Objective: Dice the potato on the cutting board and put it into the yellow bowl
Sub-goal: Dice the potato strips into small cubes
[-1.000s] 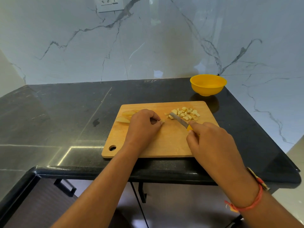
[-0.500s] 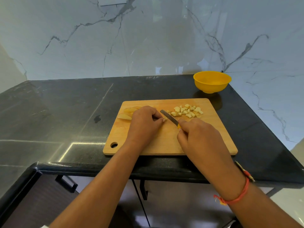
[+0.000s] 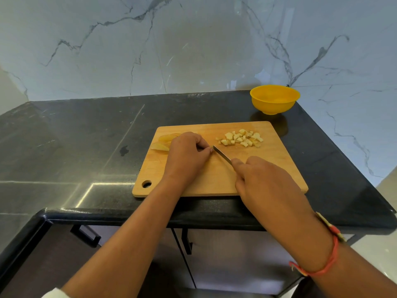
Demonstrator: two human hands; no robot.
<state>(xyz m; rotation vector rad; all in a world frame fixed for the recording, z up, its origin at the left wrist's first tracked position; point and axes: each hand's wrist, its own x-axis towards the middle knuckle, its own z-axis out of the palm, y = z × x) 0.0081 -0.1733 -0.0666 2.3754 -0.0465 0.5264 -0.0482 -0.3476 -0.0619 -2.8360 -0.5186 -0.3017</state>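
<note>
A wooden cutting board (image 3: pixel 279 168) lies on the black counter. A pile of diced potato (image 3: pixel 241 138) sits on its far right part. Uncut potato slices (image 3: pixel 163 143) lie at the board's far left, partly hidden by my left hand (image 3: pixel 187 155), whose curled fingers hold a potato piece against the board; the piece itself is hidden. My right hand (image 3: pixel 264 179) grips a knife (image 3: pixel 222 155), its blade tip right beside my left fingertips. The yellow bowl (image 3: pixel 274 99) stands behind the board at the right and looks empty.
The black stone counter (image 3: pixel 86 136) stretches left of the board, with a small dark spot (image 3: pixel 124 150) on it. A marble wall (image 3: pixel 193 44) rises behind. Cabinet doors with dark handles (image 3: pixel 86 235) are below the counter's front edge.
My right hand has drawn the knife left, away from the diced pile and up to my left fingertips. My left hand stays on the potato piece.
</note>
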